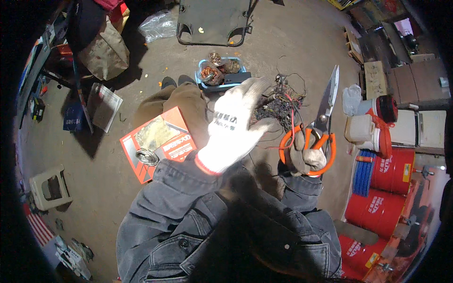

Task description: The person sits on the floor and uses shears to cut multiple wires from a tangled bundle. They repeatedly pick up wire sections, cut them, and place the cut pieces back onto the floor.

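At 8-9 o'clock, far L, a beige plastic case [49,187] sits on the floor. At abt 10, a printed paper sheet [111,106]. At 9 o'clock, a red box [177,120] lies tilted over the brown trouser legs [188,101], w/ a yellowish pad [158,131] & a coil of silvery wire [147,157] on top. At 12, a blue basket [221,88] holds bagged coppery bits [210,74] & a dark block [237,78].

Mid-pic, L hand [234,127] in white glove: wide, fingers straight & together twd 1 o'clock, thumb out twd 2. It's right by the wire tangle [279,101], a dark heap at 2 o'clock; can't tell if touching. A red strand [293,115] runs from the heap down to the shears' L handle loop.

Just past 3 o'clock, R hand [306,158], also gloved, is curled round the orange handles of the shears [326,106], firm hold, blades up twd 12-1 o'clock; exact finger placement unclear. Far R, approx 4 o'clock, red drums [375,210] in a row, w/ a blue coil [363,174] beside the upper one.
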`<action>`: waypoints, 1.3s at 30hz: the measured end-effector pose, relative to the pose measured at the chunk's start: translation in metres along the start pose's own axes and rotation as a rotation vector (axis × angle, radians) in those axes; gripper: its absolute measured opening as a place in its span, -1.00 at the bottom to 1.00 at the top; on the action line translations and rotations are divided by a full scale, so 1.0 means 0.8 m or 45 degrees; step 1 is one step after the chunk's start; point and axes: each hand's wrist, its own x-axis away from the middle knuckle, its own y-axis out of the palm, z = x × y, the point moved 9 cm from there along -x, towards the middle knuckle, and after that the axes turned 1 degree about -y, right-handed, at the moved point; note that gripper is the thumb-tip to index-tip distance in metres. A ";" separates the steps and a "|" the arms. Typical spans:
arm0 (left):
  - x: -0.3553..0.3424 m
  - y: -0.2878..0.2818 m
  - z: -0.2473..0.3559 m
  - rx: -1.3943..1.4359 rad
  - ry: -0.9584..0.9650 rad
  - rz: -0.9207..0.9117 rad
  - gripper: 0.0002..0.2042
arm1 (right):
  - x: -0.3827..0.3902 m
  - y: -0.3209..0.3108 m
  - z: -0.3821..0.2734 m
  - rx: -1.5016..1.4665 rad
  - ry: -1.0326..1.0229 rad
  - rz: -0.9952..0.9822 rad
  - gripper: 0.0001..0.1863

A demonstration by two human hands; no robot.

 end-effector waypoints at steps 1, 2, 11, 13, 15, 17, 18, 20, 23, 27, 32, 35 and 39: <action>-0.004 0.005 -0.005 -0.009 -0.007 0.016 -0.35 | 0.003 0.015 0.004 -0.210 0.046 -0.154 -0.45; -0.004 0.016 -0.014 0.060 -0.060 -0.067 -0.38 | 0.006 0.016 0.010 -0.312 0.086 -0.154 -0.44; -0.018 0.008 0.014 0.045 0.201 0.063 -0.47 | 0.003 -0.015 -0.007 0.202 -0.138 0.187 -0.57; -0.020 0.012 0.023 0.041 0.272 -0.016 -0.48 | 0.000 -0.013 -0.007 0.483 -0.147 0.237 -0.51; -0.015 0.018 0.022 -0.031 0.273 -0.189 -0.58 | -0.004 0.007 0.006 0.213 -0.026 0.074 -0.44; -0.017 0.022 -0.023 0.269 -0.161 -0.425 -0.68 | -0.001 -0.013 -0.005 0.601 -0.022 0.392 -0.41; -0.024 -0.002 -0.028 0.330 -0.148 -0.265 -0.74 | -0.007 -0.013 0.002 0.699 0.086 0.341 -0.42; -0.021 -0.046 -0.076 0.422 -0.605 -0.040 -0.76 | -0.016 -0.025 0.007 1.214 0.226 0.224 -0.45; -0.048 -0.129 -0.086 0.535 -0.564 0.140 -0.74 | -0.028 -0.083 0.011 1.988 0.095 0.349 -0.55; -0.037 -0.235 -0.127 0.697 -0.764 0.790 -0.70 | 0.018 -0.241 0.012 1.885 0.260 0.885 -0.52; -0.024 -0.227 -0.148 0.526 -0.785 0.636 -0.75 | 0.058 -0.323 -0.054 2.041 0.161 1.166 -0.31; -0.020 -0.203 -0.153 0.589 -0.787 0.613 -0.74 | 0.052 -0.309 -0.083 1.505 0.006 0.945 -0.48; -0.019 -0.170 -0.150 0.629 -0.855 0.351 -0.72 | 0.061 -0.275 -0.095 0.541 -0.060 0.918 -0.70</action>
